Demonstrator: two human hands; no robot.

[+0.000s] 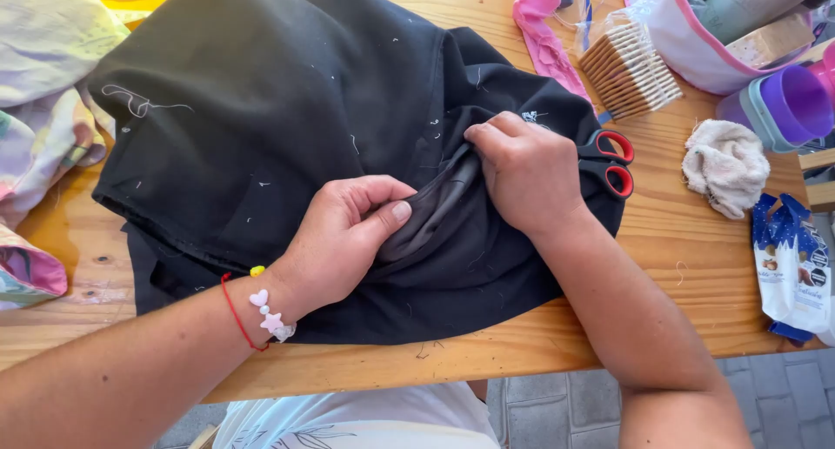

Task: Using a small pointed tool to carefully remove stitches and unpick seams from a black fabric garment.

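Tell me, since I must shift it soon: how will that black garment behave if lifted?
The black garment is probably floppy: it folds and bunches where the left hand and right hand pinch it. It likely drags too, as it overlaps the scissors.

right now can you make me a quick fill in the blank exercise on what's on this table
1. Both hands, left hand and right hand, grip a ____ garment.
2. The scissors have ____ handles.
3. The left wrist wears a ____ string.
4. The crumpled cloth lies on the ____ table.

Missing words: black; red; red; wooden
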